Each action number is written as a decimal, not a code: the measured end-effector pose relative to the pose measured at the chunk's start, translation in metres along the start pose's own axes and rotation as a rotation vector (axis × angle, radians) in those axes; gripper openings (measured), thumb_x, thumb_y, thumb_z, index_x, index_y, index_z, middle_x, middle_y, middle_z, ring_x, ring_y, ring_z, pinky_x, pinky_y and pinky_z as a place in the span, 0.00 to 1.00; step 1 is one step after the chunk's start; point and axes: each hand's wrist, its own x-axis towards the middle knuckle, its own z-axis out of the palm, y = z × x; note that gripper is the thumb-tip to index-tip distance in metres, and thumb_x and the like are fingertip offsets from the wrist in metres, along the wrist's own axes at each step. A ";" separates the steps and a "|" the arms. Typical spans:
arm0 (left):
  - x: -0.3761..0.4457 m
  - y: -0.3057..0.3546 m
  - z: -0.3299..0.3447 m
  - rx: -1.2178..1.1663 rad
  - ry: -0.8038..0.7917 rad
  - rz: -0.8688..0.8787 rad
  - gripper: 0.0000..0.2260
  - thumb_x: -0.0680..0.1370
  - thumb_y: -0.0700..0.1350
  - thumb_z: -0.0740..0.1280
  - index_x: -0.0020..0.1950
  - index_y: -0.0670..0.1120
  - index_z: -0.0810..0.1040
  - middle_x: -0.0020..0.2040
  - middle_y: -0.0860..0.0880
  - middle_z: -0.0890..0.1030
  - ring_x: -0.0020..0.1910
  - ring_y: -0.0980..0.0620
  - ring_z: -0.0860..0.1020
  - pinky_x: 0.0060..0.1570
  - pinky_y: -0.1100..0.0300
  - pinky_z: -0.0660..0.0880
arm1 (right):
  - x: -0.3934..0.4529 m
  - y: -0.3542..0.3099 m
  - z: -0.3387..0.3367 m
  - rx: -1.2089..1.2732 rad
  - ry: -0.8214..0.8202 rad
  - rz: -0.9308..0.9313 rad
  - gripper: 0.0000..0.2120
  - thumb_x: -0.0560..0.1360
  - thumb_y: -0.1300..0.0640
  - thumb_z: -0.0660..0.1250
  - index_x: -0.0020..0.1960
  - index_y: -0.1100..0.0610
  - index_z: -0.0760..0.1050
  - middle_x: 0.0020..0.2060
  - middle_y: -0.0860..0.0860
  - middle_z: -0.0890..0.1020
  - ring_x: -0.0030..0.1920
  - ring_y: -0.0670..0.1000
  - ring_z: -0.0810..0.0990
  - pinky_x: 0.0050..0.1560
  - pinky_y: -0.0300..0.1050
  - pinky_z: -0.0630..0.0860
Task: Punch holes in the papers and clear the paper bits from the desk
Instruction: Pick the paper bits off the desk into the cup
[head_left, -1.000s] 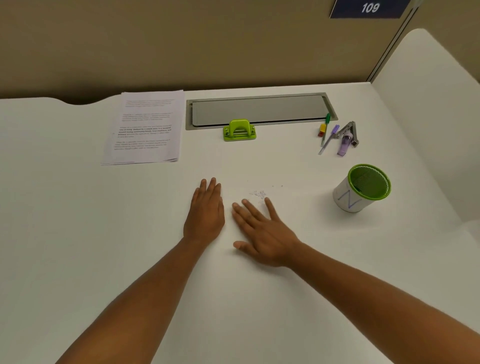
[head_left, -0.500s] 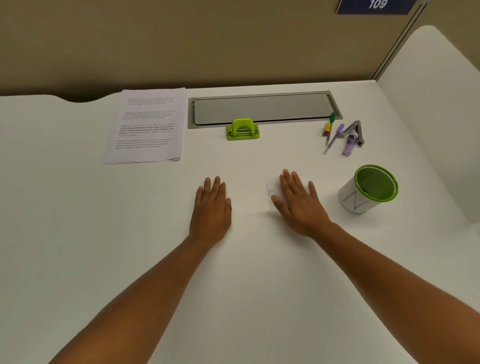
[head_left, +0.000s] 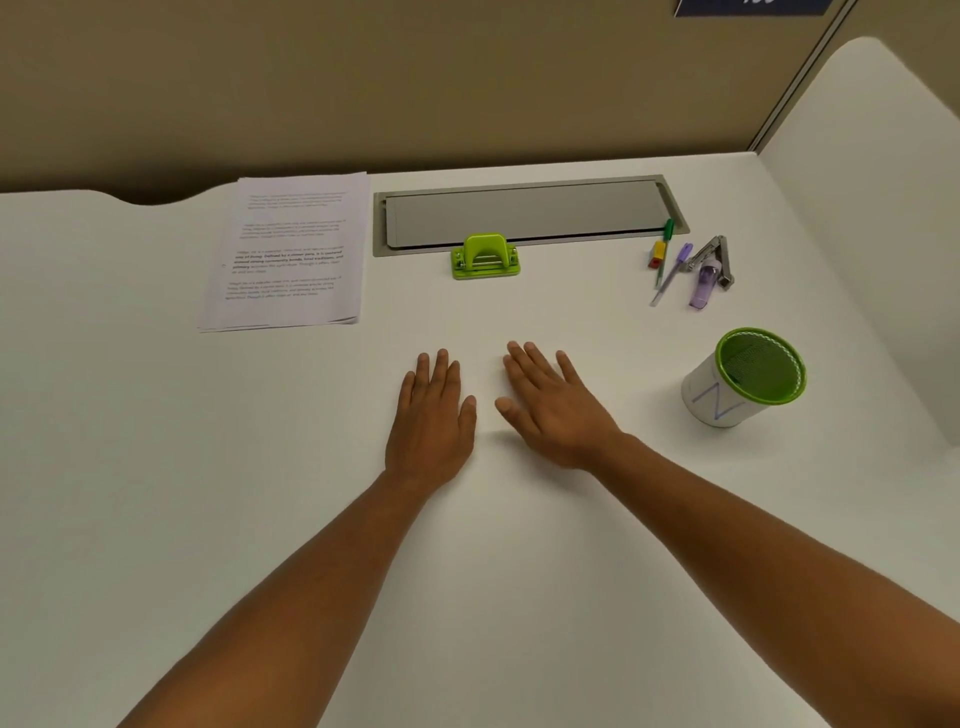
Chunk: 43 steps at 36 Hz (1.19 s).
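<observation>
My left hand (head_left: 431, 410) lies flat on the white desk (head_left: 156, 467), fingers straight and pointing away from me. Just to its right, my right hand (head_left: 550, 405) also rests flat, fingers spread and angled slightly left; a narrow gap separates the two. No paper bits show in that gap or around the hands. A stack of printed papers (head_left: 291, 254) sits at the back left. The green hole punch (head_left: 485, 257) stands behind the hands, in front of a grey cable hatch (head_left: 524, 208). Neither hand holds anything.
A white cup with a green mesh rim (head_left: 743, 376) stands to the right of my right hand. Pens, a small yellow item and a stapler (head_left: 691, 265) lie at the back right. A white side panel (head_left: 872, 208) bounds the desk on the right.
My right hand slid right, then back left across the desk toward my left hand. The small cluster of paper bits seen earlier is no longer visible. The left hand stayed put.
</observation>
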 end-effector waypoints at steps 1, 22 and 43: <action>0.000 0.000 0.001 0.019 0.000 0.005 0.26 0.84 0.53 0.48 0.80 0.44 0.53 0.81 0.46 0.51 0.81 0.47 0.45 0.79 0.51 0.45 | 0.008 -0.002 -0.003 -0.001 -0.004 -0.003 0.36 0.79 0.35 0.35 0.79 0.55 0.44 0.79 0.49 0.45 0.78 0.47 0.40 0.77 0.53 0.39; -0.009 0.007 0.002 0.055 -0.021 0.020 0.28 0.83 0.56 0.47 0.80 0.43 0.53 0.81 0.45 0.50 0.80 0.47 0.45 0.79 0.48 0.45 | -0.036 0.018 -0.019 0.464 0.522 0.327 0.13 0.80 0.59 0.61 0.62 0.57 0.78 0.55 0.52 0.83 0.54 0.52 0.81 0.56 0.42 0.75; -0.012 0.028 0.005 0.100 0.014 -0.059 0.27 0.82 0.52 0.49 0.80 0.43 0.55 0.81 0.44 0.52 0.80 0.45 0.48 0.78 0.46 0.46 | -0.004 0.020 -0.010 0.204 0.239 0.019 0.11 0.78 0.52 0.67 0.55 0.57 0.81 0.46 0.53 0.79 0.48 0.54 0.78 0.47 0.46 0.75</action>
